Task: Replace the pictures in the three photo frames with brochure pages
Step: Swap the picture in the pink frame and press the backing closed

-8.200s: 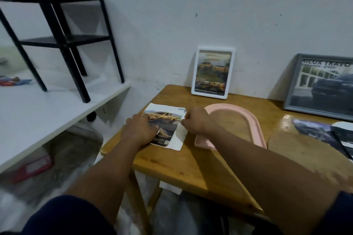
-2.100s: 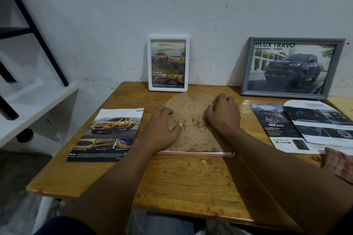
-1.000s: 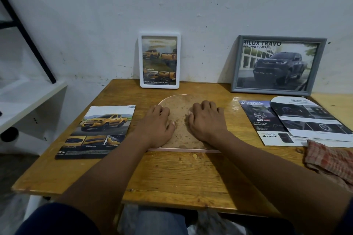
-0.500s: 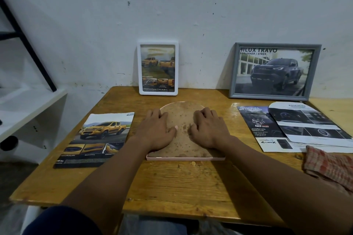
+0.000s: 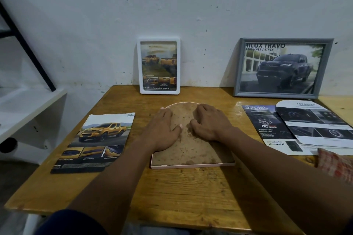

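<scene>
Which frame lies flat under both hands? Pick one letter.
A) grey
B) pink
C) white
B: the left hand and right hand rest on the back of the pink frame, flat on the table; the white frame and grey frame lean against the wall.

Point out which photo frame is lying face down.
The pink arched frame, flat under the left hand and right hand; the white frame and grey frame stand against the wall.
</scene>
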Demonstrator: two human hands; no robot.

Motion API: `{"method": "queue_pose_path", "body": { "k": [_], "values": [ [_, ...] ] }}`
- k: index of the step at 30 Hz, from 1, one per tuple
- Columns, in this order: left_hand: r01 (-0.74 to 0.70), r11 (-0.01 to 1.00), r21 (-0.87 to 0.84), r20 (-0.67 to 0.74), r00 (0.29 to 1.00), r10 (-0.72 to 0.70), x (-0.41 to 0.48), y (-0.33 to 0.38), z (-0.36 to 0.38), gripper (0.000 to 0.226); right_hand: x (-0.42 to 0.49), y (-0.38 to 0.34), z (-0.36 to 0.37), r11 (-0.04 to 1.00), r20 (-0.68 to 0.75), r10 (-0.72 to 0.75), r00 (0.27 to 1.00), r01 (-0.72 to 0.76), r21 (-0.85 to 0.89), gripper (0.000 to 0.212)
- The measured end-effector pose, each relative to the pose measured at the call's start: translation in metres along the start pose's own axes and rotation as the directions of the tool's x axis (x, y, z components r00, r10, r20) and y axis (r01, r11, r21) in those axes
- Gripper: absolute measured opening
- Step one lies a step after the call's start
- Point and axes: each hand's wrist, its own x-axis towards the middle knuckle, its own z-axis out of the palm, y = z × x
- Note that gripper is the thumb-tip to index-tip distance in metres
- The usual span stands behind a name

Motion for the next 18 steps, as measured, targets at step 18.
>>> {"method": "queue_pose_path", "body": {
  "k": [18],
  "values": [
    [0.001,0.974,0.227,0.142,0.989,-0.034,-0.005,0.013,-0.01,0.073,0.008,-0.004,-0.001,0.997,0.134,0.015,0.991,-0.005,-0.077,0.058]
  ]
}}
